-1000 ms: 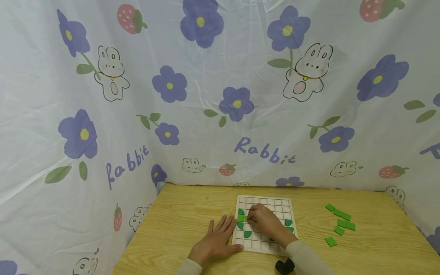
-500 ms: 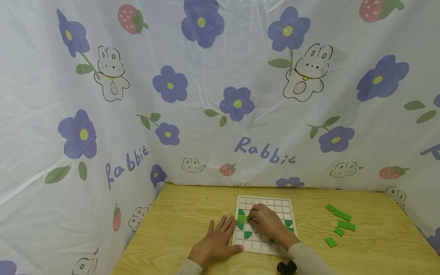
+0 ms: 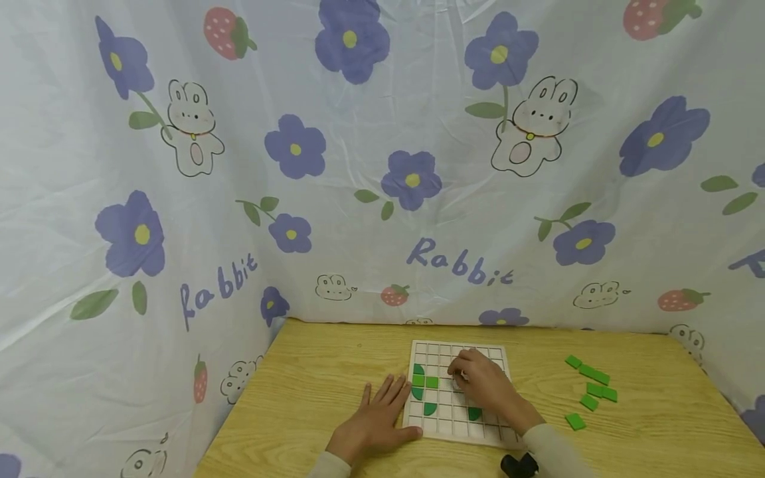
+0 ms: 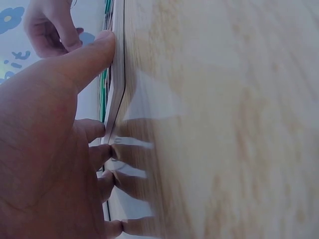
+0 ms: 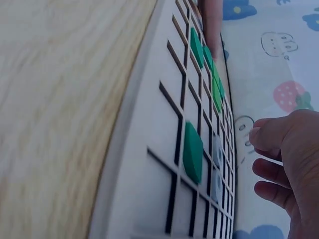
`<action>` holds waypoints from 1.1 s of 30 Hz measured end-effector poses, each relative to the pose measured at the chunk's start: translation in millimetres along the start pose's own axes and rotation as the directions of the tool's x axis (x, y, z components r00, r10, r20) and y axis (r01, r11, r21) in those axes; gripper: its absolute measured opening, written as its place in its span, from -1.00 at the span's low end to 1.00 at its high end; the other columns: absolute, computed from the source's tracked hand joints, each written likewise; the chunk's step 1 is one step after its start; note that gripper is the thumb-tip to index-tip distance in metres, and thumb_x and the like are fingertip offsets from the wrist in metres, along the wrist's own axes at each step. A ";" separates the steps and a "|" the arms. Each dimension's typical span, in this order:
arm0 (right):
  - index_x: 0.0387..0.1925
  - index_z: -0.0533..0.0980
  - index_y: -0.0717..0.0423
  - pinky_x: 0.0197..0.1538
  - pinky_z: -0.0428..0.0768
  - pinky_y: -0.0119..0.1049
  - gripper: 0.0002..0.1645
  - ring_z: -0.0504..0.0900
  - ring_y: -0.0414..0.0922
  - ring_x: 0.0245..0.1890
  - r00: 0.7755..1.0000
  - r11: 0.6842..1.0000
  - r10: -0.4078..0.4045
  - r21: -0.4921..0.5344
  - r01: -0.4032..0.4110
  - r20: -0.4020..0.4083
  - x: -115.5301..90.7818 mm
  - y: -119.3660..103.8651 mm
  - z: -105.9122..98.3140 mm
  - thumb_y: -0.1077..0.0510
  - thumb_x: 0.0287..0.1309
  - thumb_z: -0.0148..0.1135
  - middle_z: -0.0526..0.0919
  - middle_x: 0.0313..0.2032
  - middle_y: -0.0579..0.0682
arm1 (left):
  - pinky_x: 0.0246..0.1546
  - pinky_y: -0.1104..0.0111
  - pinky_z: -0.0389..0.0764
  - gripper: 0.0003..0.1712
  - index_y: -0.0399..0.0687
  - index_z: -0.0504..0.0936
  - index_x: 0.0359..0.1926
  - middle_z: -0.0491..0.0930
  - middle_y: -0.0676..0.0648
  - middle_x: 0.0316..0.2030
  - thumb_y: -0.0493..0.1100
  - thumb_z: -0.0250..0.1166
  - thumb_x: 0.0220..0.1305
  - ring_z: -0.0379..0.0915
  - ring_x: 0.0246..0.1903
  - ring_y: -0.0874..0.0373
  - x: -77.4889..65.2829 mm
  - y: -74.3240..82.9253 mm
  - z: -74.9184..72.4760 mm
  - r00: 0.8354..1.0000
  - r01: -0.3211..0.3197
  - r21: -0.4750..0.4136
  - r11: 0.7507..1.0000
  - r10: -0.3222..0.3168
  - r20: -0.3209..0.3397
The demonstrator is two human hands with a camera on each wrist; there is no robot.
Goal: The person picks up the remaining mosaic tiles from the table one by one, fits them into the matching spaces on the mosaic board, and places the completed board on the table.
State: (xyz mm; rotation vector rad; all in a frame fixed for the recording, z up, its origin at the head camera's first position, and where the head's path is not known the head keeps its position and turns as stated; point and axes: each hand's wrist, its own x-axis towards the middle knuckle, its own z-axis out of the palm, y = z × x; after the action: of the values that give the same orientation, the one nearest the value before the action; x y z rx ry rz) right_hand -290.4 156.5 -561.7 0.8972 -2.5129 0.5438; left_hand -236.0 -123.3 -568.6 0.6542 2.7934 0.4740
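Note:
A white gridded board lies on the wooden table. Two light green square tiles sit side by side in its left cells. Dark green quarter-round pieces lie around them, and another quarter-round piece is nearer the right wrist camera. My left hand is spread flat on the table, its fingertips and thumb at the board's left edge. Over the board's middle hovers my right hand, fingers loosely bent with nothing between them in the right wrist view. It hides the board's right cells.
Several loose light green tiles lie on the table right of the board, with a single tile nearer the front. A black object shows beside the right sleeve. A flower-and-rabbit printed curtain stands behind and to the left.
My right hand has let go of the second light green tile and moved right and up off it. That tile now shows beside the first. The left hand stays put.

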 end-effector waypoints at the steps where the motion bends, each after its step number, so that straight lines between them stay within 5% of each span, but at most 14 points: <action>1: -0.26 0.76 0.01 -0.22 0.67 -0.34 -0.87 0.60 -0.24 -0.25 1.000 1.000 0.000 0.004 0.000 -0.002 -1.4 3.0 -2.6 0.28 0.20 0.56 0.68 -0.27 -0.17 | 0.62 -0.35 -0.20 0.11 0.12 -0.04 0.75 -0.14 -0.01 0.75 0.55 0.08 0.46 -0.29 0.74 -0.09 -0.2 -0.1 -0.1 1.000 0.001 0.000 1.000 -0.001 0.000; 10: -0.24 0.75 0.03 -0.23 0.66 -0.35 -0.82 0.60 -0.25 -0.28 0.999 1.000 -0.006 0.004 0.006 -0.054 -14.1 32.0 -25.7 0.30 0.15 0.59 0.70 -0.28 -0.18 | 0.61 -0.38 -0.18 0.11 0.08 -0.03 0.75 -0.13 -0.05 0.75 0.51 0.11 0.47 -0.28 0.74 -0.12 -3.9 1.3 -2.1 1.000 -0.008 0.010 1.000 0.008 -0.002; 18: -0.22 0.75 0.03 -0.23 0.68 -0.32 -0.85 0.62 -0.20 -0.26 0.991 0.992 0.122 -0.023 -0.123 -0.055 -29.8 55.9 -51.3 0.29 0.20 0.55 0.71 -0.24 -0.16 | 0.61 -0.38 -0.19 0.11 0.08 -0.03 0.75 -0.13 -0.04 0.75 0.51 0.12 0.47 -0.29 0.74 -0.13 -4.1 1.2 -3.2 1.000 -0.015 -0.003 1.000 0.015 0.000; 27: -0.27 0.73 0.11 -0.33 0.66 -0.31 -0.81 0.64 -0.13 -0.36 0.981 0.993 0.100 -0.046 -0.109 -0.164 -49.9 93.4 -69.6 0.36 0.10 0.58 0.71 -0.30 -0.08 | 0.61 -0.38 -0.21 0.10 0.10 -0.05 0.75 -0.14 -0.04 0.75 0.51 0.09 0.48 -0.30 0.74 -0.12 -1.5 -0.5 -2.5 1.000 -0.017 -0.007 1.000 0.017 0.003; 33: -0.23 0.73 0.17 -0.31 0.69 -0.21 -0.84 0.69 -0.07 -0.34 0.971 0.976 0.196 -0.065 -0.206 -0.135 -61.2 112.3 -78.3 0.33 0.15 0.56 0.73 -0.28 -0.02 | 0.62 -0.36 -0.20 0.10 0.10 -0.04 0.75 -0.13 -0.03 0.75 0.51 0.10 0.47 -0.29 0.74 -0.11 -2.0 1.1 -2.6 1.000 -0.016 0.002 1.000 0.016 0.001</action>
State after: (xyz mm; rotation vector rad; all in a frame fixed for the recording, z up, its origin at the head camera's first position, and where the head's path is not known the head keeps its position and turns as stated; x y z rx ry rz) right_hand -302.2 305.6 -551.3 0.5630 -2.5034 0.5424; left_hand -234.6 -123.9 -565.4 0.6782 2.7906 0.4736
